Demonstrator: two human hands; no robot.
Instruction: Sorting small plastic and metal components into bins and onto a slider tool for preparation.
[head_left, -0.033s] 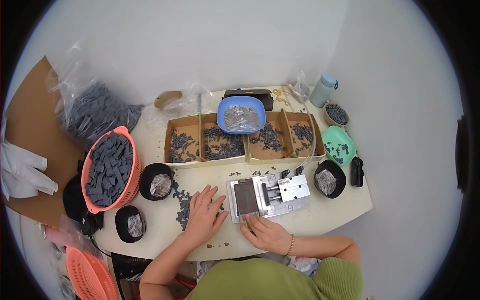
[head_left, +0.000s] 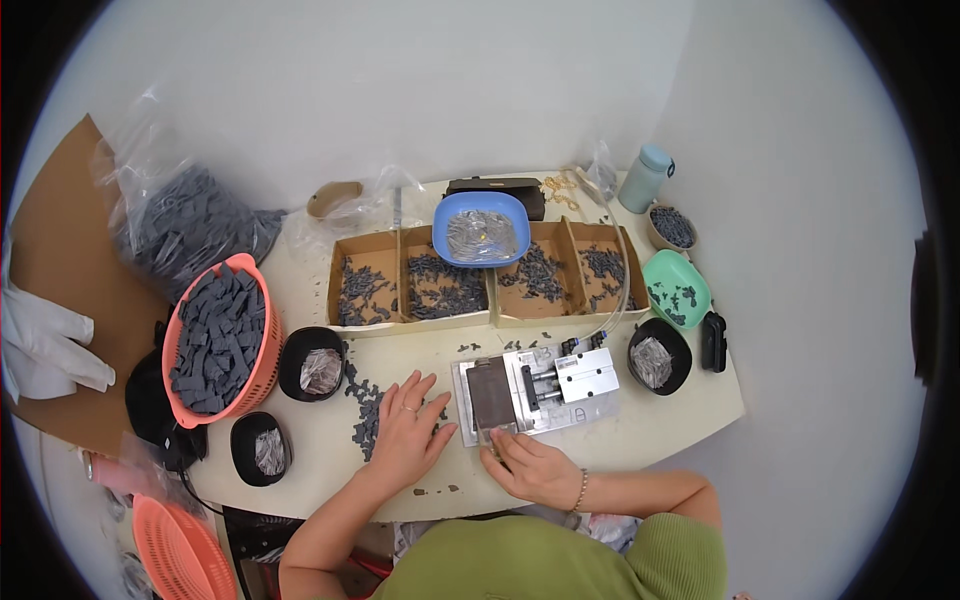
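My left hand (head_left: 408, 432) lies flat on the cream table (head_left: 640, 430) with its fingers spread, over a loose scatter of small dark grey parts (head_left: 362, 408). A metal press fixture (head_left: 535, 390) with a dark plate on its left half stands just right of that hand. My right hand (head_left: 532, 466) rests at the fixture's front left corner with its fingertips curled against the edge. Whether it pinches a small part there is hidden by the fingers.
Behind the fixture stands a row of cardboard trays (head_left: 345, 262) with grey parts and a blue bowl (head_left: 481, 229) on top. An orange basket (head_left: 250, 380) of parts and two black bowls (head_left: 318, 364) (head_left: 260, 447) sit left. Another black bowl (head_left: 659, 357), a green bowl (head_left: 676, 288) and a bottle (head_left: 645, 177) sit right.
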